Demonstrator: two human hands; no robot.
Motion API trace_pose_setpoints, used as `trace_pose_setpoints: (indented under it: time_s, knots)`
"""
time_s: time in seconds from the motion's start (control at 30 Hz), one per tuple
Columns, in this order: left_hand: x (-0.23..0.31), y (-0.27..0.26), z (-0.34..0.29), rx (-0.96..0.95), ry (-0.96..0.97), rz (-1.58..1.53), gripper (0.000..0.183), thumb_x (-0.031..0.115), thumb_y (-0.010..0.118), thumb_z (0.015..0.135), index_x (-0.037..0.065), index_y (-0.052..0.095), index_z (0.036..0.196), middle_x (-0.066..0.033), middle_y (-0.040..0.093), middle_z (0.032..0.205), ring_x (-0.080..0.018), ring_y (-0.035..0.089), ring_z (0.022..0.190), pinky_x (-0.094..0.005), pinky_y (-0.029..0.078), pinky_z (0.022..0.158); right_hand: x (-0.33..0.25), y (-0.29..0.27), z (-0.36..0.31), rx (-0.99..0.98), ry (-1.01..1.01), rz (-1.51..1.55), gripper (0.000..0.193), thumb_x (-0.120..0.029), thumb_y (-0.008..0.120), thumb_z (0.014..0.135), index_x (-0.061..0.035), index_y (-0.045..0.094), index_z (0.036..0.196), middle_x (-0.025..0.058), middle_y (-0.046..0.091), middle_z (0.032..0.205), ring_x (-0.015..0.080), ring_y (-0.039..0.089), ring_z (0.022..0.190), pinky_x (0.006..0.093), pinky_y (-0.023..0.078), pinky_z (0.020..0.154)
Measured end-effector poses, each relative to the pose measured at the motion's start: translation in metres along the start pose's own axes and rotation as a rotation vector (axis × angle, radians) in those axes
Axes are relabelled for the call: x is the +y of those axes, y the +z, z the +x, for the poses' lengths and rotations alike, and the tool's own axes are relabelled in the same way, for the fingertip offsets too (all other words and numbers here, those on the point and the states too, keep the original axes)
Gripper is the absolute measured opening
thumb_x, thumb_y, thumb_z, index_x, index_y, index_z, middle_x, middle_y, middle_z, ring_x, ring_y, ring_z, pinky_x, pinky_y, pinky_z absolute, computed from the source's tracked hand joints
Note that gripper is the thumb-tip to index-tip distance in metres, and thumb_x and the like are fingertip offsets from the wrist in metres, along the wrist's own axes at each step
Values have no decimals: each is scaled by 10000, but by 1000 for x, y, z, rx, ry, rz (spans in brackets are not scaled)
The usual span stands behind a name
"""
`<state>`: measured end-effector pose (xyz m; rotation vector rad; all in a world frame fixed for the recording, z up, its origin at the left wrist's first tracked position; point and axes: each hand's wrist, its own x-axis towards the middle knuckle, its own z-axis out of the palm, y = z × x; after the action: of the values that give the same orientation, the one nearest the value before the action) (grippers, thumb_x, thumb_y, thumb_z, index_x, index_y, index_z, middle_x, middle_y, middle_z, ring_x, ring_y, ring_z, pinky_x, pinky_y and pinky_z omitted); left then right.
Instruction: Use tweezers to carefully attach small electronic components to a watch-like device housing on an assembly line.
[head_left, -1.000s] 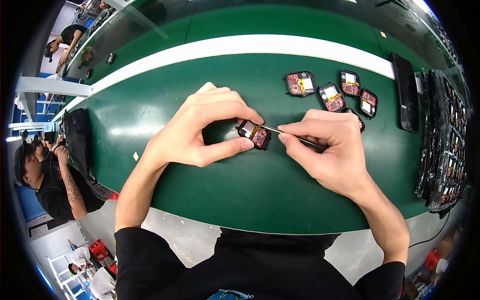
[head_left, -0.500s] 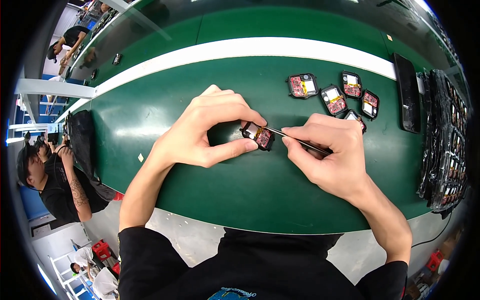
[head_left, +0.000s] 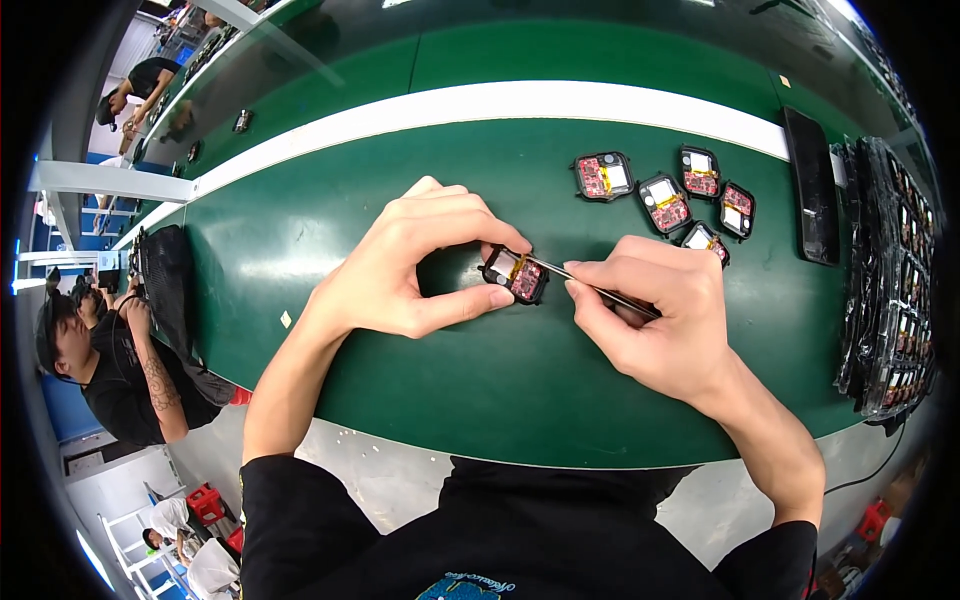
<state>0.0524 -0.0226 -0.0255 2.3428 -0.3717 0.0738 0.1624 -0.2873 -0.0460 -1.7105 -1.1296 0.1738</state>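
Observation:
Between the thumb and fingertips of my left hand (head_left: 410, 260) is a small black watch case (head_left: 516, 277), lying open on the green table. Inside it show a red circuit board, a silvery block and a strip of yellow tape. My right hand (head_left: 665, 320) pinches slim metal tweezers (head_left: 606, 294), whose tip reaches the yellow tape near the middle of the case. My left fingertips hide part of the case's rim. Whether the tips grip the tape is too small to tell.
Several similar open watch cases (head_left: 602, 176) lie beyond my right hand. A black flat slab (head_left: 813, 185) and stacked trays (head_left: 890, 290) of such parts line the right side. A white strip (head_left: 480, 103) crosses the table's far part. One person (head_left: 125, 365) sits at the left.
Both hands stay almost in place, with the tweezers still at the case. The view has shifted slightly, and one of the loose cases shows more beside my right hand.

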Motion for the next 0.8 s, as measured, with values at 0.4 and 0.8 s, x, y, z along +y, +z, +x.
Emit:
trace_pose_setpoints:
  time_s: [0.4,0.8]
  knots:
    - [-2,2,1,3,-11,-5,420,180,914,765,52,834,1157,-57,811,1002,-216,712,897,-356,434,846,1,4,-2,11,27,29,105,43,819,859,23,829,962,65,645,684,166,603,505,328,422,458]
    - [6,3,0,35,-31,9,456,190,964,758,84,821,1178,-14,746,911,-176,658,834,-340,408,818,0,0,-2,23,-114,-75,90,28,835,860,4,812,944,57,651,719,202,592,504,344,417,442]
